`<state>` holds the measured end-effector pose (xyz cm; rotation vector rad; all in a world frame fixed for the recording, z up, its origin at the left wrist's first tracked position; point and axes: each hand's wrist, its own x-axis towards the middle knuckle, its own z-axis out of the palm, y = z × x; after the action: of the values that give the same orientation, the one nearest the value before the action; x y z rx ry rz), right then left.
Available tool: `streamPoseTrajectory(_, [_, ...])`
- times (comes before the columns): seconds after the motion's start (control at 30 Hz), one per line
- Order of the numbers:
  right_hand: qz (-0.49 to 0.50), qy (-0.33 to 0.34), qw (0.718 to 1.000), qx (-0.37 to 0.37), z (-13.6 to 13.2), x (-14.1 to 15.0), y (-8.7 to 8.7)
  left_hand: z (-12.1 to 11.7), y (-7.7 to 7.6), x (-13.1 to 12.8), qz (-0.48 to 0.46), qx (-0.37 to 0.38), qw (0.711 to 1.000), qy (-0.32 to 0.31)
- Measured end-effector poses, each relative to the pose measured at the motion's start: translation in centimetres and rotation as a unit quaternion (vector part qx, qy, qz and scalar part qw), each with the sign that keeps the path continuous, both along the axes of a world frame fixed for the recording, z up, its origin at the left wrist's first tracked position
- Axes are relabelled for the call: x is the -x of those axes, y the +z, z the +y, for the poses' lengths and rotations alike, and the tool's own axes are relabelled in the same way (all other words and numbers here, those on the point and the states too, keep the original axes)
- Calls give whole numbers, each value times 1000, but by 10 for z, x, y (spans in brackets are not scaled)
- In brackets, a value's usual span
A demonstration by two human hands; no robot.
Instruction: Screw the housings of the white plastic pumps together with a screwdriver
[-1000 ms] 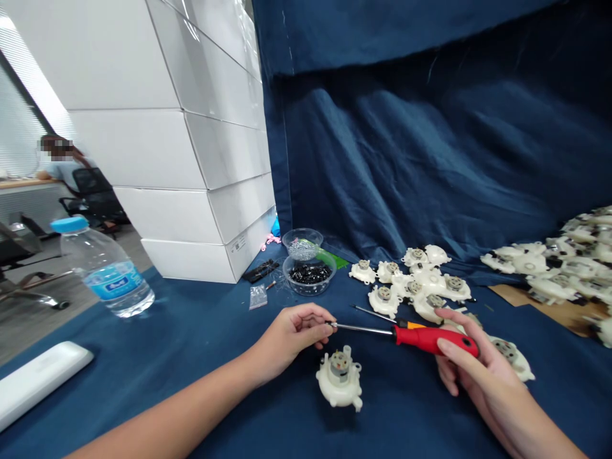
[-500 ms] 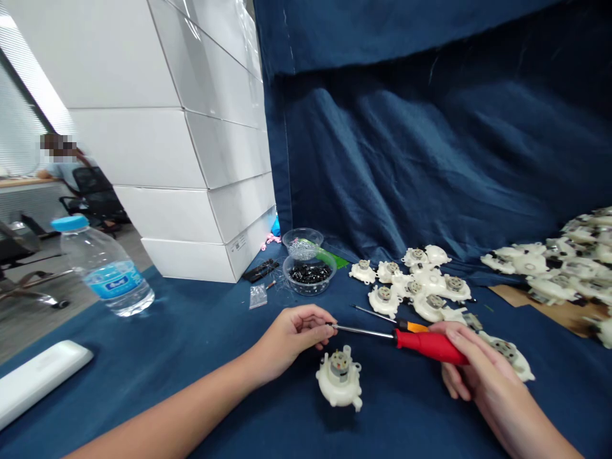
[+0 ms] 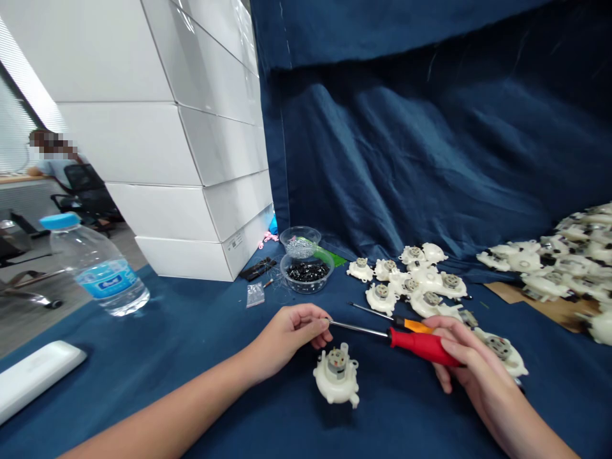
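Observation:
My right hand (image 3: 471, 360) is closed around the red handle of a screwdriver (image 3: 423, 347), whose shaft points left. At its tip, my left hand (image 3: 306, 328) is pinched, thumb against fingers; anything held between them is too small to make out. Below the left hand, a cream plastic housing with a round metal motor (image 3: 336, 379) on top sits on the blue cloth. Behind the red handle lies a second screwdriver (image 3: 417, 326) with an orange and black handle, partly covered by my right hand. Another motor housing (image 3: 502, 350) lies just beyond my right hand.
Clear bowls hold small black parts (image 3: 306, 273) and silvery parts (image 3: 300, 247). Several motor housings (image 3: 421, 277) lie behind, with a larger pile (image 3: 564, 268) at right. White boxes (image 3: 182, 248), a water bottle (image 3: 102, 274) and a white case (image 3: 41, 376) stand left. A person sits far left.
The view has shifted slightly. The screwdriver stays held in my right hand with its tip at my left fingers; the motor housing stays where it was on the cloth.

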<state>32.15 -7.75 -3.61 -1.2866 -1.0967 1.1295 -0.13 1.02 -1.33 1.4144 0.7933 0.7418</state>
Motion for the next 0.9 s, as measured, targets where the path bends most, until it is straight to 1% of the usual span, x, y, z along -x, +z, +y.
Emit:
streamPoseTrajectory(0.07, [-24,-4,999,31,1,0,2,0,0,0,-2,-5,1000,4])
streamPoseTrajectory(0.13, [-35,-9,999,41,0,1,5,1,-1,0,-3,-11,1000,7])
streamPoseTrajectory(0.23, [-24,-1,998,56,-2,3,8,1,-1,0,1,-17,1000,7])
streamPoseTrajectory(0.33, [-13,-4,997,78,-3,3,8,0,-1,0,-4,-17,1000,7])
streamPoseTrajectory(0.4, [-19,-11,998,63,-2,2,4,0,-1,0,-10,-16,1000,8])
streamPoseTrajectory(0.53, [-21,-12,1000,10,3,1,-3,1,-1,1,-23,-6,1000,8])
streamPoseTrajectory(0.63, [-7,-15,1000,-10,3,2,0,1,-1,0,-30,-1,1000,7])
streamPoseTrajectory(0.77, [23,-38,998,-34,2,6,7,1,-1,0,-19,0,1000,3])
streamPoseTrajectory(0.9, [56,-30,997,-44,3,8,5,0,1,-1,-6,-7,1000,-4])
